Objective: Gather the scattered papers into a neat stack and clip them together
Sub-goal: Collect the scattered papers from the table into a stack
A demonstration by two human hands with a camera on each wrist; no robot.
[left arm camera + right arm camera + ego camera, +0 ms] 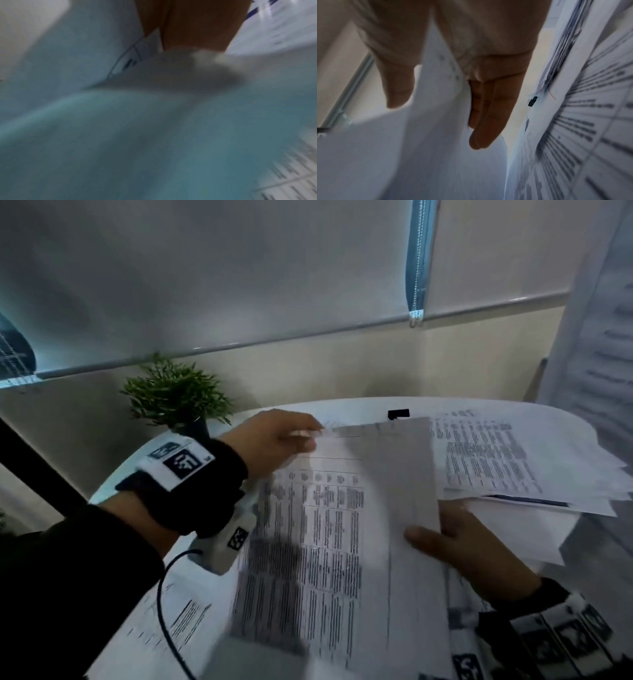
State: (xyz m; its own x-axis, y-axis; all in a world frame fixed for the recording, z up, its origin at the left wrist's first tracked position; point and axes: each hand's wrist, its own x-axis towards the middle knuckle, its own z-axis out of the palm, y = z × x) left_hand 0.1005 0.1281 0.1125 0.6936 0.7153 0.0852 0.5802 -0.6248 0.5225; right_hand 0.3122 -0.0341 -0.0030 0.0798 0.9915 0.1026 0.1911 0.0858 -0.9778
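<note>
A printed sheet [325, 542] with a dense table is held above the white table [342, 405], and it is blurred. My left hand [310, 436] pinches its top left corner. My right hand [445, 542] holds its right edge, thumb on top and fingers beneath. In the right wrist view the thumb [399, 88] and straight fingers [488, 115] lie on either side of the sheet [428, 142]. A loose pile of papers [513, 460] lies to the right. A black binder clip [398, 414] sits at the table's far side, beyond the sheet. The left wrist view is blurred, showing only fingers [188, 27] on paper.
A small green potted plant [174, 395] stands at the table's far left edge, behind my left wrist. Another printed sheet [185, 618] lies on the table at the lower left. A printed page [599, 337] hangs at the far right. A wall and a window blind are behind.
</note>
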